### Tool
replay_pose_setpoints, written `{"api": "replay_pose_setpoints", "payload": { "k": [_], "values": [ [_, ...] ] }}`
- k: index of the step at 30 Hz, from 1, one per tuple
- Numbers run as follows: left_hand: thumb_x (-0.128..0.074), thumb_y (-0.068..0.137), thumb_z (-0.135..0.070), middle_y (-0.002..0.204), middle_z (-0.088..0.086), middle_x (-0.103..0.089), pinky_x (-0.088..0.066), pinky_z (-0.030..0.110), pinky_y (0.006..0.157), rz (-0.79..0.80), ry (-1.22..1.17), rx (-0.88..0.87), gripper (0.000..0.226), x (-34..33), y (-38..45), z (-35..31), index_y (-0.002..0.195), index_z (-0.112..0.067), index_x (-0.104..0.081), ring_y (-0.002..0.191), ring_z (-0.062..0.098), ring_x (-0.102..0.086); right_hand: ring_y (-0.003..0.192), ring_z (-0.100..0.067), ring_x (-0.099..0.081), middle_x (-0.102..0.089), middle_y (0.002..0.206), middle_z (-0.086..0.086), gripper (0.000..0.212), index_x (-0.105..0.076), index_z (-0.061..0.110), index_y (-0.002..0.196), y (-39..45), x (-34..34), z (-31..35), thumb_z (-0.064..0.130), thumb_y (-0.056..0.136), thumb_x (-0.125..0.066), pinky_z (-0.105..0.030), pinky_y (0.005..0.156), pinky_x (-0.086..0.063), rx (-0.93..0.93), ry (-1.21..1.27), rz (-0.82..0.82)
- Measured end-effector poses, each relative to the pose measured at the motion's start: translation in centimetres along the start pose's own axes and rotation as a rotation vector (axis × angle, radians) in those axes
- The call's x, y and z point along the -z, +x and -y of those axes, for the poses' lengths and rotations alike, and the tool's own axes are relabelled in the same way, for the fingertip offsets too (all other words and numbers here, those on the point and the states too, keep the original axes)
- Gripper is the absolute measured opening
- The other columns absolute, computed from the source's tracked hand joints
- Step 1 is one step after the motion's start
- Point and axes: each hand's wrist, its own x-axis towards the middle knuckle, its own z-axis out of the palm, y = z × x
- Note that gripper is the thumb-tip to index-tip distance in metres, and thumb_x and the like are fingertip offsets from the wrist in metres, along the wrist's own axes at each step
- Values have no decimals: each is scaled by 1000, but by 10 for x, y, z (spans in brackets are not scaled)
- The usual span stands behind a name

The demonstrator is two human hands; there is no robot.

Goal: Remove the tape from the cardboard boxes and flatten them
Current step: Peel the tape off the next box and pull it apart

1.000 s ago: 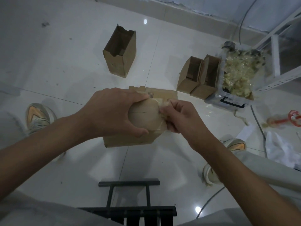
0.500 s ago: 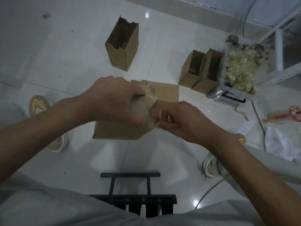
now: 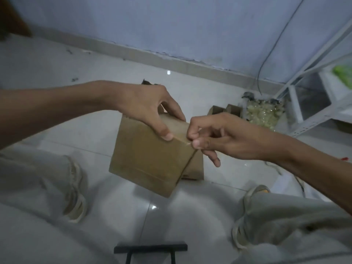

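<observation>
Two hands: both bare, raised over a white tiled floor (image 3: 95, 130), meeting at one cardboard box.
Held box (image 3: 150, 155): brown cardboard, closed, tilted in the air between the person's knees; its broad face is turned toward the camera and one corner points down.
Left hand (image 3: 148, 107): clamped over the box's upper edge, thumb pressed flat on the near face, fingers wrapped behind the top.
Right hand (image 3: 215, 138): thumb and forefinger pinched together at the box's upper right corner, just beside the left thumb; the remaining fingers are loosely curled, the little finger extended downward.
Tape (image 3: 182, 141): a thin, glossy strip along the box's upper right edge, gripped at the pinch; whether its end is lifted cannot be told.
Flat cardboard (image 3: 194, 168): lies on the floor behind the held box, partly hidden by it.
Other boxes (image 3: 224, 110): two open brown boxes stand on the floor near the wall, beyond the right hand.
Clear container (image 3: 264, 113): just beside those boxes, filled with pale crumpled pieces.
Shelf frame (image 3: 314, 103): white metal, at far right.
Shoes (image 3: 76, 193): pale, one at each side of the floor area.
</observation>
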Motion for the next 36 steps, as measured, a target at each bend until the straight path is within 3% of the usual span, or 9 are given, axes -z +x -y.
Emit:
{"api": "replay_pose_setpoints", "payload": {
  "k": [2,6,10,17,22,26,30,32,36],
  "values": [
    [-80,64,-63,118,-16,-74,-57,41,98,14,-79,-38,72,10,3,6,128,-31,-72,108,13,-71,54,-29,-66,-60,59,-11,15,-54,2,96,2,10,2,13,107,-57,-21,66,-46,34,65,-27],
    [-77,67,-62,117,-14,-75,-57,36,94,-1,-132,-20,67,26,21,20,125,-30,-74,106,11,-72,53,-26,-63,-68,65,-15,18,-52,9,117,16,19,-9,14,103,-63,-17,58,-46,-19,177,-170],
    [-76,70,-63,116,-9,-77,-59,46,96,3,-152,33,63,39,42,38,123,-27,-76,105,17,-74,53,-29,-61,-68,67,-12,16,-58,21,115,35,28,-28,22,103,-67,-29,57,-50,-96,72,-273],
    [-77,68,-63,114,-13,-77,-56,32,90,212,-122,109,63,41,68,58,122,-31,-76,104,10,-73,47,-22,-53,-58,57,-5,10,-55,11,102,59,37,-50,18,107,-59,-23,56,-45,-198,39,8],
    [-76,71,-60,122,-11,-75,-55,26,93,385,-194,187,64,44,67,64,129,-32,-73,112,12,-71,53,-26,-53,-48,58,-8,17,-51,-2,105,59,28,-57,13,107,-57,-28,61,-47,-136,269,19],
    [-79,68,-71,129,-23,-67,-52,36,106,307,-65,158,66,47,53,57,130,-57,-61,120,2,-64,55,-23,-57,-48,58,-8,15,-51,-3,104,63,11,-59,10,107,-57,-24,64,-45,-134,313,-108],
    [-86,56,-71,109,-22,-73,-57,29,89,266,-46,132,74,32,38,53,123,-48,-67,101,3,-71,64,-22,-65,-47,59,-9,16,-51,-3,104,58,0,-53,11,108,-56,-18,63,-42,-109,291,-99],
    [-90,55,-67,106,-23,-75,-57,24,83,270,-51,117,75,24,30,51,121,-37,-72,97,3,-72,69,-23,-67,-49,60,-10,19,-50,-6,106,54,-3,-48,12,108,-55,-26,62,-43,-83,278,-33],
    [-87,62,-60,113,-15,-76,-59,26,83,266,-121,78,71,15,17,52,125,-30,-73,103,10,-73,67,-24,-66,-51,61,-12,15,-53,-1,106,48,-3,-39,14,106,-56,-65,68,-45,-15,306,47]
  ]
}}
